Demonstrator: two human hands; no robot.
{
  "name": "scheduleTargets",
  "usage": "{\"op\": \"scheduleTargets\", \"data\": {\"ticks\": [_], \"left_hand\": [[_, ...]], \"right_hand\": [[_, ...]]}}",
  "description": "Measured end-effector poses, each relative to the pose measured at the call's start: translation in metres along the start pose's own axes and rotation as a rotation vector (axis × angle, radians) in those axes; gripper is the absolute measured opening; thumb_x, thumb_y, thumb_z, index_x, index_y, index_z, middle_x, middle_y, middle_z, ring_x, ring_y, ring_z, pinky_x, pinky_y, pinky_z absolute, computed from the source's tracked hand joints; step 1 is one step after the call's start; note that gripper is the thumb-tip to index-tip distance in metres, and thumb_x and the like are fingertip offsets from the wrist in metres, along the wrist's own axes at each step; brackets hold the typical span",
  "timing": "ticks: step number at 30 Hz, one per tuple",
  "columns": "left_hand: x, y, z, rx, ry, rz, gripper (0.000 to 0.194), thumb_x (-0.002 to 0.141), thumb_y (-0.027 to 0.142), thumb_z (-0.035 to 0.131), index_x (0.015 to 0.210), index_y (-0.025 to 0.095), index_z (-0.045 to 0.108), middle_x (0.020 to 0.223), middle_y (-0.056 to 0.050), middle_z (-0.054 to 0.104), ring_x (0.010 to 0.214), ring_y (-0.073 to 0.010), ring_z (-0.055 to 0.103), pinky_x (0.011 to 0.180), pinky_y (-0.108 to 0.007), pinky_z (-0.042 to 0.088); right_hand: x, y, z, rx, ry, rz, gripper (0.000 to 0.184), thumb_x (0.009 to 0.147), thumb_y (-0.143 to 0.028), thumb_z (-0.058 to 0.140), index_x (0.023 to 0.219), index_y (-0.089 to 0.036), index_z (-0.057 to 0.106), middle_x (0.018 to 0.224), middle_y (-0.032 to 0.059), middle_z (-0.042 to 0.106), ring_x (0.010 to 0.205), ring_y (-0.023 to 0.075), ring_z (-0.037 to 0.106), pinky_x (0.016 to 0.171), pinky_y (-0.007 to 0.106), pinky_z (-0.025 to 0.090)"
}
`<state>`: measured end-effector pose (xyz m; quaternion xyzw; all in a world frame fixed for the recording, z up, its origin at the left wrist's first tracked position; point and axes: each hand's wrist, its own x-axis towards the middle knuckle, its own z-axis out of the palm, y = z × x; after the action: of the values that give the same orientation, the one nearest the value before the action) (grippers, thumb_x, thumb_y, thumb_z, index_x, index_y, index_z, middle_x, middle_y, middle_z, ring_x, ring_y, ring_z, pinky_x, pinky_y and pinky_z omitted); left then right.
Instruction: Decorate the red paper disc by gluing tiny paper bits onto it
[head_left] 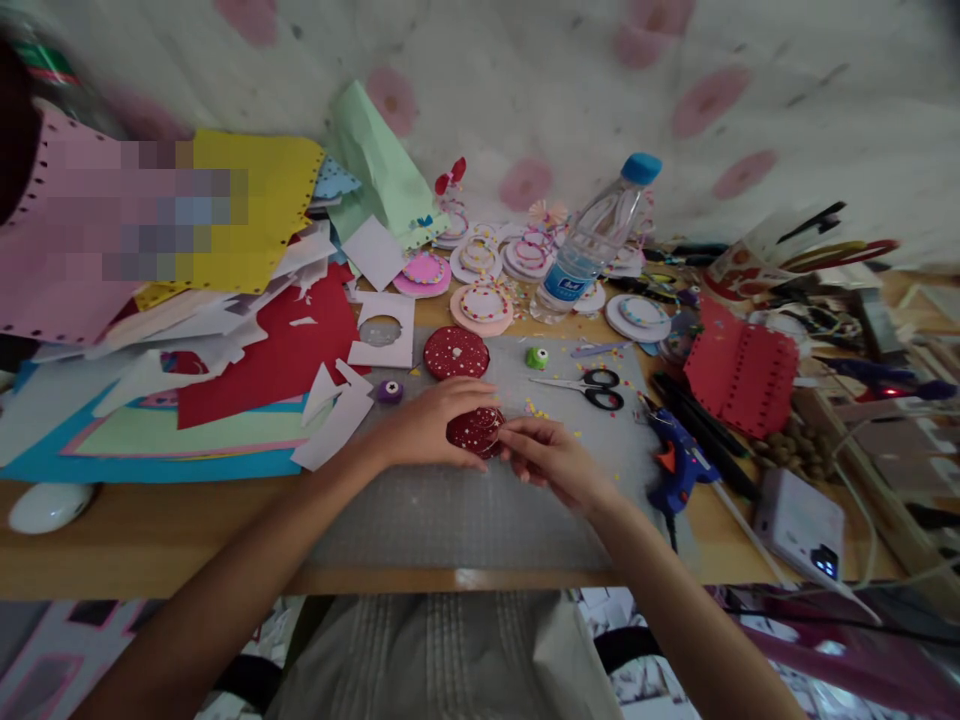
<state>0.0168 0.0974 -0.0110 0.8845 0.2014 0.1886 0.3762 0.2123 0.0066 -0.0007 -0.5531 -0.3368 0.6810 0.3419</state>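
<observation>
My left hand curls round a dark red, white-speckled round piece, thumb on the near side and fingers over the far side. At the right rim of that piece, my right hand is closed in a pinch. What lies between its fingertips is too small to make out. Just beyond sits a matching red speckled disc with a pale dot at its centre. Small craft punches, one purple and one green, stand nearby. Black-handled scissors lie to the right on the grey cutting mat.
Paper sheets and scraps cover the left side. Beaded rings on paper discs line the back beside a water bottle. At right are a blue glue gun, a power bank with cables and a red punched card.
</observation>
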Motion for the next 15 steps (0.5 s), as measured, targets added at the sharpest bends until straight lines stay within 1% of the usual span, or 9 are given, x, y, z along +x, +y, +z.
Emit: {"op": "scheduleTargets", "data": {"ticks": [3, 6, 10, 15], "left_hand": [[0.006, 0.001, -0.002, 0.016, -0.012, 0.022, 0.068, 0.064, 0.040, 0.085, 0.124, 0.020, 0.060, 0.133, -0.015, 0.058, 0.128, -0.0288, 0.050, 0.109, -0.048, 0.035], [0.009, 0.003, -0.002, 0.022, 0.003, 0.030, 0.065, 0.064, 0.042, 0.085, 0.120, 0.019, 0.061, 0.125, -0.014, 0.063, 0.121, -0.0280, 0.054, 0.105, -0.046, 0.039], [0.010, 0.002, 0.000, 0.059, 0.016, 0.052, 0.068, 0.064, 0.049, 0.083, 0.120, 0.018, 0.061, 0.124, -0.013, 0.063, 0.118, -0.0278, 0.055, 0.103, -0.043, 0.039], [0.012, 0.001, 0.000, 0.145, 0.014, 0.062, 0.056, 0.065, 0.056, 0.079, 0.107, 0.021, 0.067, 0.119, -0.009, 0.066, 0.114, -0.0279, 0.056, 0.100, -0.043, 0.037]], "right_hand": [[0.006, -0.003, -0.006, 0.038, -0.061, 0.048, 0.039, 0.068, -0.052, 0.075, 0.083, -0.017, 0.066, 0.063, -0.0045, 0.060, 0.038, 0.0022, 0.042, 0.032, 0.017, 0.019], [0.009, -0.006, -0.011, 0.069, -0.105, 0.098, 0.040, 0.069, -0.053, 0.074, 0.082, -0.016, 0.066, 0.057, -0.0053, 0.058, 0.034, 0.0014, 0.038, 0.031, 0.017, 0.016], [0.013, -0.006, -0.011, 0.102, -0.111, 0.137, 0.038, 0.070, -0.051, 0.074, 0.074, -0.015, 0.062, 0.054, -0.0059, 0.056, 0.034, 0.0010, 0.038, 0.031, 0.016, 0.018], [0.013, -0.005, -0.008, 0.136, -0.119, 0.143, 0.040, 0.069, -0.051, 0.075, 0.071, -0.015, 0.058, 0.052, -0.0081, 0.053, 0.034, 0.0002, 0.034, 0.031, 0.015, 0.017]]}}
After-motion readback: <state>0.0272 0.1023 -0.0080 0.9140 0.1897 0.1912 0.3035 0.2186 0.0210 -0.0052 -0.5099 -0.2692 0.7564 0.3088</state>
